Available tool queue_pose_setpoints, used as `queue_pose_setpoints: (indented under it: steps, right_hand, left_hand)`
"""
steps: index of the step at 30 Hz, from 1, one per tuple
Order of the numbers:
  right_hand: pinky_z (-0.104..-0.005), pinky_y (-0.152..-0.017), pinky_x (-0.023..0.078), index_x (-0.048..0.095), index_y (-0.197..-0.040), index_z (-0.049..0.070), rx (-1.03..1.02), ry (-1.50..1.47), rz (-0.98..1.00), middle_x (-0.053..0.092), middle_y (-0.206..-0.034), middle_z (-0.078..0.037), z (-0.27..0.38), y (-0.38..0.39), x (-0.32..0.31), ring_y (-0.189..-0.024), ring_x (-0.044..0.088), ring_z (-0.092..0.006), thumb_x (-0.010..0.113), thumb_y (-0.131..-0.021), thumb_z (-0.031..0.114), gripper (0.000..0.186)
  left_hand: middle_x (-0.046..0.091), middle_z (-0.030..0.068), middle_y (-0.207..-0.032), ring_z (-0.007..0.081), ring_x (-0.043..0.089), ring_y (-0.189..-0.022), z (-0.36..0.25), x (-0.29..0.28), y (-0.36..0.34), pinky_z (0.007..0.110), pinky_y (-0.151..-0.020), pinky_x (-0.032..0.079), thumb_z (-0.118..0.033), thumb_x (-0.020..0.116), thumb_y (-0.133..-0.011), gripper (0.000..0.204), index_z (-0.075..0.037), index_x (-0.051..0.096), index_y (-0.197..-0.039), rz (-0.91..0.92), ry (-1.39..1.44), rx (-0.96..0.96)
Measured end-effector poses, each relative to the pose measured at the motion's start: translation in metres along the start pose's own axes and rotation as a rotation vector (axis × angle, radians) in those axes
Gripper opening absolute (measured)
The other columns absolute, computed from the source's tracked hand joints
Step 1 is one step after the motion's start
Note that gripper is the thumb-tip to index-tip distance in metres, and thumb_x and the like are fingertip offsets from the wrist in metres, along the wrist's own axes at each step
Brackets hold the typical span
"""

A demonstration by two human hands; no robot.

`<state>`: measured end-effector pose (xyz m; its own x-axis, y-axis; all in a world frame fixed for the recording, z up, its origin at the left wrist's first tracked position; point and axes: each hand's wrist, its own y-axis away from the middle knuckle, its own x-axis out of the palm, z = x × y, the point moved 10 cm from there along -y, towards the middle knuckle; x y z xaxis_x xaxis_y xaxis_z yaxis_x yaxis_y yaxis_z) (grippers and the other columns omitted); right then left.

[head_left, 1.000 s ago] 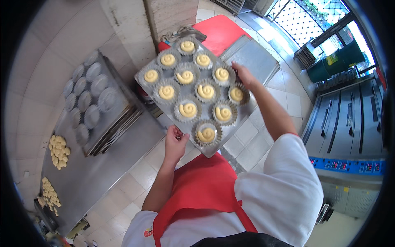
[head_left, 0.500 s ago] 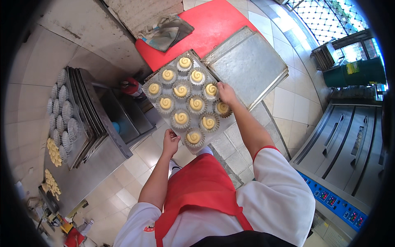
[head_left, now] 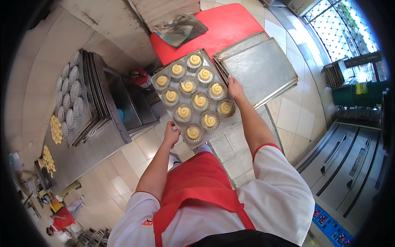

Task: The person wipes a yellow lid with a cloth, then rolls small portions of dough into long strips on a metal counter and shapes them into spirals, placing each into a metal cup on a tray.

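A metal baking tray (head_left: 224, 123) is carried in front of me, its far end over the red tabletop. On it stand several fluted metal tins (head_left: 209, 120), each with a pale yellow spiral of dough (head_left: 200, 101) inside. My left hand (head_left: 172, 134) is closed on the tray's near left edge. At the opposite edge, my right hand (head_left: 235, 87) is closed around the rim; most of its fingers are hidden under the tray. Just beyond that hand lies a stack of bare flat trays (head_left: 263, 68).
A red table (head_left: 230, 20) with a grey cloth (head_left: 181, 31) stands ahead. On the left, a steel bench (head_left: 82, 164) holds stacked trays, empty fluted tins (head_left: 75, 90) and dough pieces (head_left: 56, 128). A deck oven (head_left: 341, 160) stands right. Another person (head_left: 61, 218) is far lower left.
My view has shifted, so the bench and oven appear displaced. Both hands keep their hold on the loaded tray, which sits slightly farther right in the picture.
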<state>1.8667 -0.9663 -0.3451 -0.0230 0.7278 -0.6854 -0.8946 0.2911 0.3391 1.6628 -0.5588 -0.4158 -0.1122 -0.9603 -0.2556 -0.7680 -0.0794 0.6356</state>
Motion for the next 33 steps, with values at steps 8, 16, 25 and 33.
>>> queue_pose_setpoints:
  steps: [8,16,25,33]
  right_hand:
    - [-0.0455,-0.109,0.050,0.060,-0.144,-0.005,-0.149,-0.215,-0.230,0.067,-0.138,-0.029,0.015,0.089,-0.018,-0.130,0.064,-0.0434,0.054,-0.111,0.038,0.055]
    - [-0.0335,-0.088,0.055,0.068,-0.127,-0.002,-0.807,-0.302,0.086,0.070,-0.116,-0.015,0.173,0.328,0.097,-0.098,0.068,-0.0207,0.067,-0.099,0.004,0.028]
    - [-0.0562,-0.125,0.029,0.060,-0.149,0.008,-1.732,-0.144,0.708,0.051,-0.161,-0.018,0.418,0.677,0.328,-0.151,0.045,-0.0420,0.063,-0.101,0.029,0.053]
    - [-0.0525,-0.123,0.034,0.057,-0.153,0.009,-1.433,-0.075,0.661,0.050,-0.160,-0.022,0.519,0.641,0.514,-0.149,0.045,-0.0439,0.063,-0.103,0.028,0.053]
  left_hand:
    - [0.065,0.0204,-0.141,0.0258,0.073,-0.111,-0.013,-0.018,0.022,0.039,-0.094,0.059,-0.005,0.072,-0.096,0.060,-0.001,0.045,-0.150,-0.018,-0.075,0.037]
    - [0.079,0.0107,-0.103,0.0157,0.071,-0.107,0.024,-0.140,0.146,0.033,-0.092,0.056,-0.034,0.063,-0.109,0.043,-0.003,0.063,-0.139,-0.045,0.064,-0.005]
    - [0.065,0.0147,-0.145,0.0287,0.058,-0.136,0.041,-0.345,0.293,0.042,-0.118,0.039,-0.071,0.036,-0.109,0.083,-0.003,0.052,-0.153,0.217,1.513,0.484]
    - [0.067,0.0171,-0.142,0.0259,0.069,-0.121,0.095,-0.574,0.471,0.033,-0.099,0.055,-0.036,0.059,-0.111,0.055,-0.001,0.050,-0.153,-0.666,0.991,0.762]
